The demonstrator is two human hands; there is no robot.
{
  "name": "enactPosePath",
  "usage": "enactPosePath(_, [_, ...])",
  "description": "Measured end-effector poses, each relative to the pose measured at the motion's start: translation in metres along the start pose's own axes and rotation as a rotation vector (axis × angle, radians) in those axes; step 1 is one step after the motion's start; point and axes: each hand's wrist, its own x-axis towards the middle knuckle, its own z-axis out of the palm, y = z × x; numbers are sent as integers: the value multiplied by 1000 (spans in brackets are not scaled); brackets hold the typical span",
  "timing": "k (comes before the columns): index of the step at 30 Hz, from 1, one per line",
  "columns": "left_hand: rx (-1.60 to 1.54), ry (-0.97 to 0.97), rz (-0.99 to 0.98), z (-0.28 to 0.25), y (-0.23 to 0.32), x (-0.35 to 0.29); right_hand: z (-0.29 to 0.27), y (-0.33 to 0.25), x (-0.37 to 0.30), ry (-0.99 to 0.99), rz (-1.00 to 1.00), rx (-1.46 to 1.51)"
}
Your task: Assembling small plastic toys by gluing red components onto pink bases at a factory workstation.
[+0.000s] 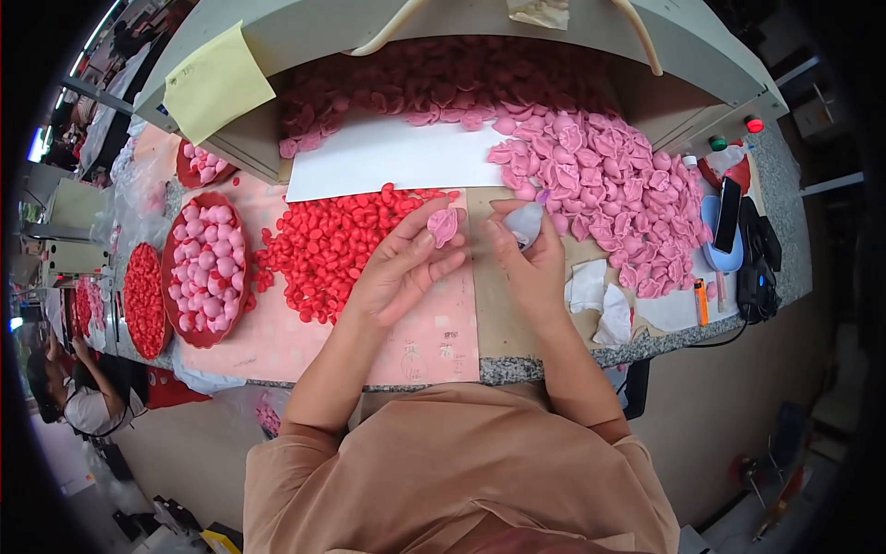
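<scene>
Between the thumb and fingers of my left hand (395, 275) is a small pink ruffled piece (442, 227). My right hand (532, 272) is wrapped round a translucent whitish squeeze bottle (525, 222) with a purple tip (543, 197). The two hands are a short way apart, over the middle of the table. Left of them spreads a heap of glossy red rounded pieces (323, 249). To the right lies a big pile of matching pink ruffled pieces (609, 185), which runs back under the grey machine.
A grey hooded machine (701, 74) arches over the back. Red trays hold pink balls (208, 263) and red pieces (145, 295) at left. Crumpled white tissue (613, 314), an orange marker (700, 303) and a phone (727, 214) in a blue holder lie right. Another person (92, 397) works far left.
</scene>
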Motion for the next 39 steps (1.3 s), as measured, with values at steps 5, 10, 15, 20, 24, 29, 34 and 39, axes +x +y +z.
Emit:
enactPosePath(5, [94,28,39,-1,0,-1,1,7,2,24,-27,27])
enactPosePath(10, [79,57,46,-2,0,0,2,4,0,-29,-118,-41])
enactPosePath(15, [-1,19,29,3,3,2,-3,2,-1,-45,-76,2])
enactPosePath(20, [-28,34,32,4,2,3,-2,0,0,-45,-64,-26])
enactPosePath(24, [-37,33,33,5,2,2,-2,-3,-1,-58,-53,-22])
enactPosePath(29, [-31,30,21,4,2,2,-3,-3,-1,-66,-62,-29])
enactPosePath(34, [-26,43,28,4,3,1,-2,-4,-1,-78,-64,-32])
enactPosePath(39, [-132,39,280,-6,31,1,9,3,3,27,-59,55])
